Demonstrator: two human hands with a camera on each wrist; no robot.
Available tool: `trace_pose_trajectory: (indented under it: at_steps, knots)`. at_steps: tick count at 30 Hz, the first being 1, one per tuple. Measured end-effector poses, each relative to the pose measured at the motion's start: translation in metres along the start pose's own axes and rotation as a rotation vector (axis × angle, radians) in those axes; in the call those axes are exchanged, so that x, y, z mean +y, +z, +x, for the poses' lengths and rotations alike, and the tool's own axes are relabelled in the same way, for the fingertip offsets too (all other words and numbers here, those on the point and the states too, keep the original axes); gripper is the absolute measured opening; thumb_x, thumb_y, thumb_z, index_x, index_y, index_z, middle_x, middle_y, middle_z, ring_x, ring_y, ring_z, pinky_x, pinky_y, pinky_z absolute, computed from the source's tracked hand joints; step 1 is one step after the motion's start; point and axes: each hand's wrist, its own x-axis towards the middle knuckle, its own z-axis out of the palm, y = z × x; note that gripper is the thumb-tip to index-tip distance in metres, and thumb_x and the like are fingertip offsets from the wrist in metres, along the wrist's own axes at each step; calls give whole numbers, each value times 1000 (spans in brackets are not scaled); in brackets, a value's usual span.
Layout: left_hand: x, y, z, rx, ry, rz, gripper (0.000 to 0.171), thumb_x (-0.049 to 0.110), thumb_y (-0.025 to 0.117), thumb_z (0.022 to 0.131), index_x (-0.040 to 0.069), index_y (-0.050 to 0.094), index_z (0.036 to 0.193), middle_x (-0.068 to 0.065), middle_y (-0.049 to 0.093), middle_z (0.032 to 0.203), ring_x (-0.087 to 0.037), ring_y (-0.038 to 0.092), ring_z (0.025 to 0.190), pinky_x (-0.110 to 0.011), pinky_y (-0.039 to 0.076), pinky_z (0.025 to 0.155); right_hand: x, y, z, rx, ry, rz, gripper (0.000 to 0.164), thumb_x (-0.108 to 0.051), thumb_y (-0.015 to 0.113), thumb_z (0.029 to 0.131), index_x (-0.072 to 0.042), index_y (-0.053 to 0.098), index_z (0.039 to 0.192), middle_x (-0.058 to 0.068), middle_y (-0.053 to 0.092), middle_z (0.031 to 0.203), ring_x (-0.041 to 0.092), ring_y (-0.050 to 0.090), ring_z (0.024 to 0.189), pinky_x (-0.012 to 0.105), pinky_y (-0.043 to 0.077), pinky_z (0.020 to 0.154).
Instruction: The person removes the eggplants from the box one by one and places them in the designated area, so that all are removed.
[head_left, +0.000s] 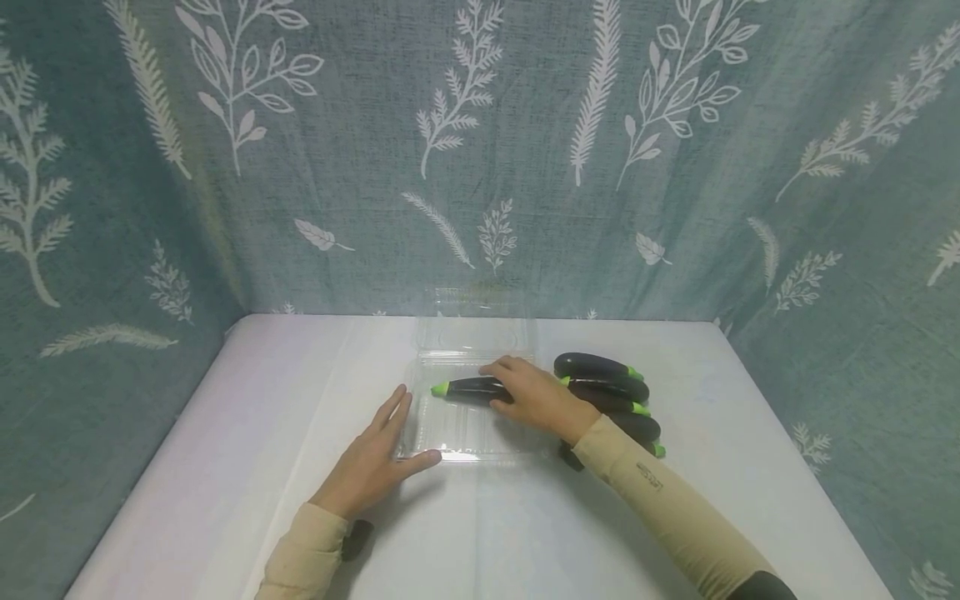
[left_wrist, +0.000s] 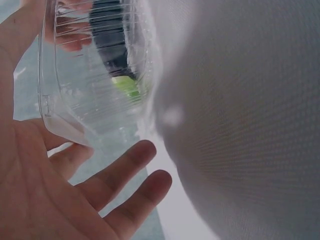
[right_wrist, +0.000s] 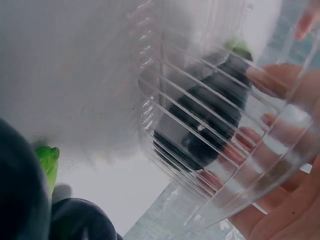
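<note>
A clear plastic clamshell container lies with its lid folded back, away from me. Inside the base is a dark eggplant, its green stem end pointing left. My right hand holds it by the right part, thumb on the near side and fingers on the far side. Through the ribbed wall in the right wrist view, those fingers show beside the eggplant. At the container's front left corner is my left hand, fingers spread along the left side and thumb by the front rim.
Several more eggplants lie in a group right of the container, partly hidden by my right forearm. A white cloth covers the table. Grey-green leaf-patterned curtains stand behind and at both sides.
</note>
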Motion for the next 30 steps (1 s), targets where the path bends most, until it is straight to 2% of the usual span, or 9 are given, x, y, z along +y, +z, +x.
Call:
trace_pose_trajectory:
  at_steps: [14, 30]
  knots:
    - [1, -1, 0, -4, 4, -5, 105, 65, 69, 87, 11, 20, 163, 1, 12, 170, -40, 35, 145, -61, 35, 112, -1, 5, 3, -40, -9, 4, 45, -23, 77, 92, -12, 63, 134, 10, 64, 129, 26, 61, 119, 41, 52, 100]
    - [1, -1, 0, -4, 13, -8, 105, 64, 69, 87, 10, 21, 163, 0, 12, 170, -40, 36, 144, -61, 36, 112, -5, 10, 0, -61, -11, 25, 40, -22, 79, 89, -13, 66, 127, 2, 66, 114, 17, 64, 104, 35, 55, 92]
